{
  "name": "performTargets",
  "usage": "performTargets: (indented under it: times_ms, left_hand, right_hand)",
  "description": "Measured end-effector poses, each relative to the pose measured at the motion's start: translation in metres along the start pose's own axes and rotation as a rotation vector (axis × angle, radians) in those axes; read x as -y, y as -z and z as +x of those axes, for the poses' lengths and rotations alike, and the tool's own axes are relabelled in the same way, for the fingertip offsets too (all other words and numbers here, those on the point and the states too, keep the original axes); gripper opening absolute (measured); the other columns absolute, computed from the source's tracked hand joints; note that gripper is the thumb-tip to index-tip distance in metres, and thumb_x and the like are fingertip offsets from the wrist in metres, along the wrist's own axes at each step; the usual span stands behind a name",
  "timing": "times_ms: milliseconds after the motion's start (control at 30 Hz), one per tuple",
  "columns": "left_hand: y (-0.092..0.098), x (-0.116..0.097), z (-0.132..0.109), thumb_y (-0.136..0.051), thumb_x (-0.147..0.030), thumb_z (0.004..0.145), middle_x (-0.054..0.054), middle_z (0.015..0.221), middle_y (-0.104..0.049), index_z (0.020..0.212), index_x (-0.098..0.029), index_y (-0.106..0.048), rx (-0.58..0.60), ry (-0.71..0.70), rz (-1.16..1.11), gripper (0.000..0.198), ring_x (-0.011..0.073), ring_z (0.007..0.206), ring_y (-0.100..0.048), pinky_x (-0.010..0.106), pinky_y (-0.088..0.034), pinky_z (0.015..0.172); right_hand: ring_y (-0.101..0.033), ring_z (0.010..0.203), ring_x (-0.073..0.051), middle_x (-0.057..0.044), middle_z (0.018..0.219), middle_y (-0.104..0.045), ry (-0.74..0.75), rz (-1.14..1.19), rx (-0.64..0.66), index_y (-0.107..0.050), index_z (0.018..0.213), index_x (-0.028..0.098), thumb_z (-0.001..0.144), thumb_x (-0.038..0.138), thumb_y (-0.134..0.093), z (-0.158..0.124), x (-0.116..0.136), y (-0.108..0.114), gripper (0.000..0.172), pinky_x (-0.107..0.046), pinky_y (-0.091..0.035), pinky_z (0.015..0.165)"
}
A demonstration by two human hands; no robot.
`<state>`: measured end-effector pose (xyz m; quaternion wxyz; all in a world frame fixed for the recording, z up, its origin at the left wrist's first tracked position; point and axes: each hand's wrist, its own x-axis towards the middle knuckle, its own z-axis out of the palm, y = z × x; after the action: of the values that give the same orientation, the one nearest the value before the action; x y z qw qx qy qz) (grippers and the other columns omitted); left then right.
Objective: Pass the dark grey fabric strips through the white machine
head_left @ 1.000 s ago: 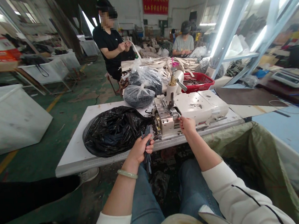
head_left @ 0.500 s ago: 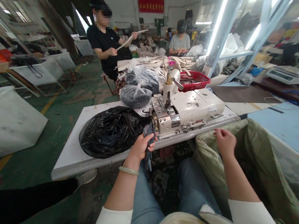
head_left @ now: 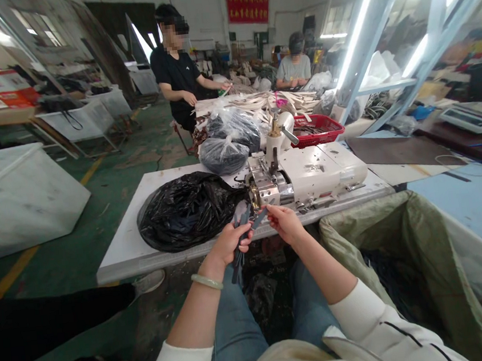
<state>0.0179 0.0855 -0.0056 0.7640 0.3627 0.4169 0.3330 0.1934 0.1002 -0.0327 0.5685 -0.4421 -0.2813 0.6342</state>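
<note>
Fingers of the right hand [head_left: 286, 225] are pinched together on what looks like one grey strip [head_left: 261, 217], held slantwise just in front of the left end of the white machine [head_left: 326, 171]. By the left hand [head_left: 233, 244], whose fingers are closed round it, a bunch of grey strips [head_left: 237, 265] is gripped at that machine's near left corner. A single piece seems to be being parted from the bunch; for the next move, a firm pinch and a looser hold on the rest are probably called for. Left of the machine, dark pieces are half covered by a black plastic bag [head_left: 173, 233]. Behind it, dark goods are wrapped in clear bags [head_left: 224, 154], and dark strips are held in a red basket [head_left: 326, 135]. To its front right, dark material is contained in a green sack [head_left: 439, 240].
</note>
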Motion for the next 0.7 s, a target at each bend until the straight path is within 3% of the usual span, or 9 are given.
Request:
performTargets:
  times_ms: [333, 500, 600, 700]
  left_hand:
    - [-0.007, 0.001, -0.004, -0.077, -0.037, 0.068, -0.007, 0.054, -0.043, 0.077, -0.015, -0.052, 0.076, -0.003, 0.004, 0.035, -0.0013, 0.037, -0.024, 0.012, -0.016, 0.035]
    - [-0.006, 0.001, -0.007, -0.073, -0.041, 0.071, -0.008, 0.055, -0.042, 0.079, -0.015, -0.054, 0.144, 0.060, 0.043, 0.033, -0.0012, 0.037, -0.023, 0.013, -0.013, 0.036]
    - [-0.006, 0.002, -0.007, -0.079, -0.034, 0.064, -0.010, 0.049, -0.038, 0.078, -0.016, -0.053, 0.112, 0.044, 0.077, 0.034, -0.0005, 0.037, -0.023, 0.014, -0.014, 0.037]
    - [-0.007, 0.002, -0.007, -0.081, -0.033, 0.060, -0.012, 0.044, -0.035, 0.078, -0.016, -0.053, 0.001, -0.030, 0.110, 0.038, 0.0009, 0.036, -0.025, 0.016, -0.015, 0.038]
  right_hand:
    - [-0.046, 0.057, -0.006, -0.005, 0.086, -0.070, -0.024, 0.103, 0.212, -0.074, 0.087, 0.016, 0.069, 0.036, -0.079, -0.004, 0.001, 0.004, 0.027, -0.014, -0.040, 0.049]
    - [-0.041, 0.054, -0.007, -0.001, 0.078, -0.065, -0.027, 0.249, 0.416, -0.070, 0.084, 0.019, 0.071, 0.032, -0.079, -0.009, -0.002, 0.002, 0.020, -0.018, -0.042, 0.052]
    - [-0.037, 0.053, -0.006, 0.000, 0.081, -0.064, -0.044, 0.310, 0.511, -0.069, 0.087, 0.019, 0.073, 0.029, -0.078, -0.016, 0.000, -0.001, 0.019, -0.017, -0.036, 0.048]
    - [-0.040, 0.058, -0.007, -0.003, 0.094, -0.065, -0.061, 0.286, 0.539, -0.068, 0.102, 0.020, 0.074, 0.028, -0.077, -0.022, 0.000, -0.002, 0.030, -0.018, -0.035, 0.050]
